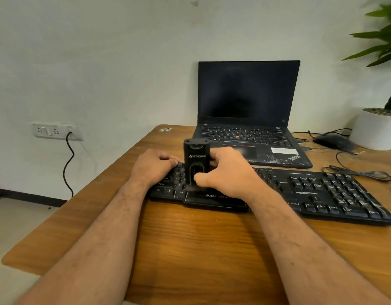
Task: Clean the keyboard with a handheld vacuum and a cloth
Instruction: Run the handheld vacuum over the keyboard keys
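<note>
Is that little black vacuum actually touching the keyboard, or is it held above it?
Touching. In the head view, the handheld vacuum, gripped upright by the right hand, has its brush tip pressed against the keyboard keys with no visible gap.

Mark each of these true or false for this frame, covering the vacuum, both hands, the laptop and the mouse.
1. The right hand holds the handheld vacuum upright on the keyboard. True.
2. The left hand is wiping with a cloth. False: it rests closed on the keyboard's left end; no cloth shows.
3. The laptop is shut. False: open, screen dark.
4. A mouse lies between laptop and plant pot. True.
</note>
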